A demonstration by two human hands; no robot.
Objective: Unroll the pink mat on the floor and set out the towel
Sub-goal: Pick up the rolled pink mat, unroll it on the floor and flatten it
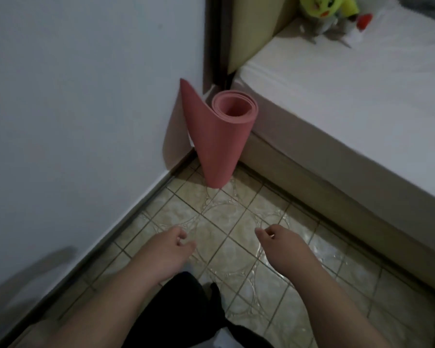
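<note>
Rolled pink mat (217,136) standing upright on floor (236,247) in corner between wall (86,96) and bed (349,96); left hand (171,249), right hand (281,247) hovering well short, fingers loosely curled, gripping nothing; towel not showing.

mat (217,136): pink, smooth foam
state: rolled up, not yet unrolled; the outer flap has come loose and sticks out to the left at the top
pose: standing on end, upright with a slight tilt, its open spiral end facing up
place: far centre of the scene, on the tiled floor in the corner, loose flap against the wall on the left, bed just to the right
towel: not visible
</note>
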